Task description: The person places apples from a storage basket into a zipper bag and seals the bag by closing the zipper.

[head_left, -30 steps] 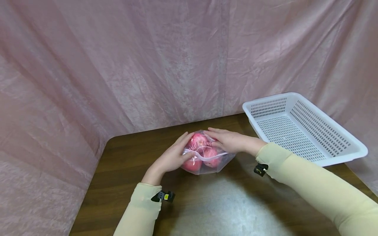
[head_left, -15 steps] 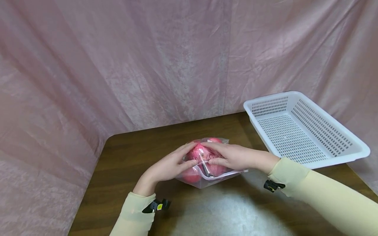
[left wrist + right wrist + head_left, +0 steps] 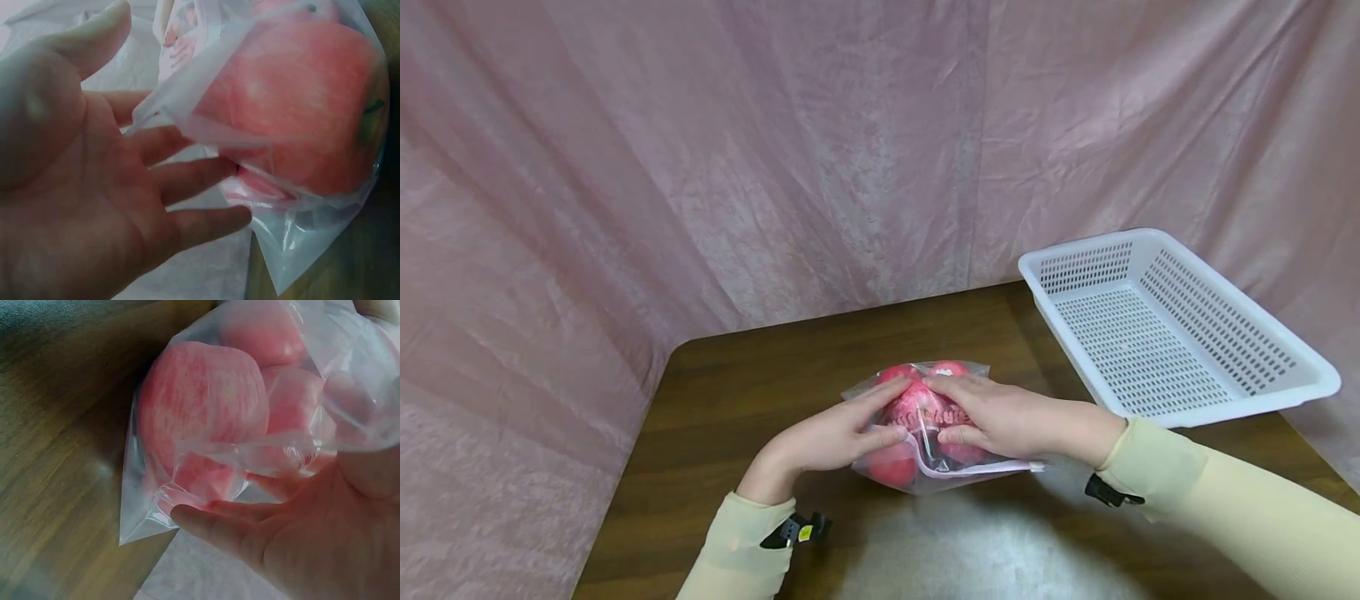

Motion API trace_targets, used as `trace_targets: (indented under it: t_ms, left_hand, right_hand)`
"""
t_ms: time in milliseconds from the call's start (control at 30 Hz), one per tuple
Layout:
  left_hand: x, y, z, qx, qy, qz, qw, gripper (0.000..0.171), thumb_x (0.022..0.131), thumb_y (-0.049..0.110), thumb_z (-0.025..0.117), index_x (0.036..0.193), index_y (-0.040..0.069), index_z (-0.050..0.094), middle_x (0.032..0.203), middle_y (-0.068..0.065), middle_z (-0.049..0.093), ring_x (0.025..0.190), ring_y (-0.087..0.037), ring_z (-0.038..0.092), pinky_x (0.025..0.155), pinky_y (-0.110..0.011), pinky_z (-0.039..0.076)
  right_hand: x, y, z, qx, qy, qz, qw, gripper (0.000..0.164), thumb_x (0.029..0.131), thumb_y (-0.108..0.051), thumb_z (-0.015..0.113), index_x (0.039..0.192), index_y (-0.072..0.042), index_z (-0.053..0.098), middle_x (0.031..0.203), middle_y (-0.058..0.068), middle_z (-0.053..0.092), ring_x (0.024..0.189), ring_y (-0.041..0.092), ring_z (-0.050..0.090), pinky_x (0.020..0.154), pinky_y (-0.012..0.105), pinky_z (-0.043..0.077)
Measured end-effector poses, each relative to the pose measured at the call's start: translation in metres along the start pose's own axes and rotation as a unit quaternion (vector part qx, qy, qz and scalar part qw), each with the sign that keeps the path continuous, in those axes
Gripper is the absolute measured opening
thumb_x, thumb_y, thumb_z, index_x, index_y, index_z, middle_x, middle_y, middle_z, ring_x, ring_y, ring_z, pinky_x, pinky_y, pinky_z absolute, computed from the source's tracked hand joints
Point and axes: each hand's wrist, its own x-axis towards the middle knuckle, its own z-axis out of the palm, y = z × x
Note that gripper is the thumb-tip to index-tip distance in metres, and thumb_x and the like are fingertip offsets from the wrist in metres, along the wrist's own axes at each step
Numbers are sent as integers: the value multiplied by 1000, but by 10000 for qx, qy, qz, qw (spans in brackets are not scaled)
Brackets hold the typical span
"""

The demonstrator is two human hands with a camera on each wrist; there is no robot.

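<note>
A clear plastic zip bag lies on the brown wooden table with several red apples inside. Its white zip strip runs along the near side and curves at the left; red print marks the top. My left hand rests on the bag's left side with fingers extended. From the other side my right hand touches the bag, its fingers also fairly straight. Both wrist views show spread fingers against the film, near an apple on the left and another apple on the right.
A white perforated plastic basket stands at the table's back right. Pink curtains hang behind and beside the table. Each wrist carries a small black camera.
Both hands and the bag have come a little nearer to me. The bag now lies flatter, more apples show at its far side, and the zip strip stretches further right.
</note>
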Motion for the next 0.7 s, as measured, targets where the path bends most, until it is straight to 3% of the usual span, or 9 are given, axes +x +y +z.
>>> trace_targets:
  t_ms: [167, 267, 400, 467, 567, 700]
  left_hand:
    - [4, 9, 4, 380, 6, -263, 9989, 88, 107, 54, 67, 177, 22, 24, 182, 0, 22, 164, -24, 28, 129, -52, 29]
    - [3, 12, 5, 475, 73, -258, 9985, 83, 108, 55, 65, 176, 23, 30, 182, 0, 24, 164, -23, 28, 129, -54, 29]
    - [-6, 12, 2, 419, 51, -21, 9991, 72, 110, 51, 63, 173, 24, 39, 178, 3, 33, 162, -17, 31, 129, -50, 30]
    - [-8, 10, 1, 365, 74, 88, 9993, 67, 111, 46, 63, 171, 23, 43, 173, 2, 41, 159, -17, 38, 127, -50, 34]
    - [-8, 6, 0, 369, 174, 18, 9992, 61, 112, 42, 63, 168, 23, 47, 168, 1, 49, 156, -21, 44, 125, -52, 38]
    - [-7, 1, 1, 472, 318, -160, 9982, 55, 113, 36, 62, 165, 21, 52, 168, -5, 48, 159, -29, 40, 126, -57, 35]
  right_hand:
    - [1, -1, -6, -313, -98, 104, 9994, 74, 111, -51, 62, 168, -8, 40, 171, 23, 41, 158, 45, 38, 123, 63, 37]
    - [3, -4, -11, -319, -43, -177, 9993, 72, 112, -48, 62, 167, -7, 44, 173, 18, 41, 158, 42, 40, 123, 62, 37]
    - [-3, -8, -9, 8, -147, -543, 9984, 72, 112, -48, 60, 171, -12, 41, 175, 9, 41, 151, 35, 51, 118, 58, 45]
    - [-7, -8, -7, 214, -272, -478, 9983, 72, 113, -50, 59, 173, -16, 39, 176, 4, 39, 148, 31, 55, 117, 57, 46]
    - [-10, -5, -5, 336, -318, -409, 9981, 69, 113, -50, 58, 172, -18, 41, 176, 3, 39, 149, 31, 54, 118, 57, 45]
    - [-7, -2, -9, 514, -236, -503, 9971, 57, 115, -47, 56, 163, -16, 54, 169, 9, 49, 150, 33, 53, 119, 58, 44]
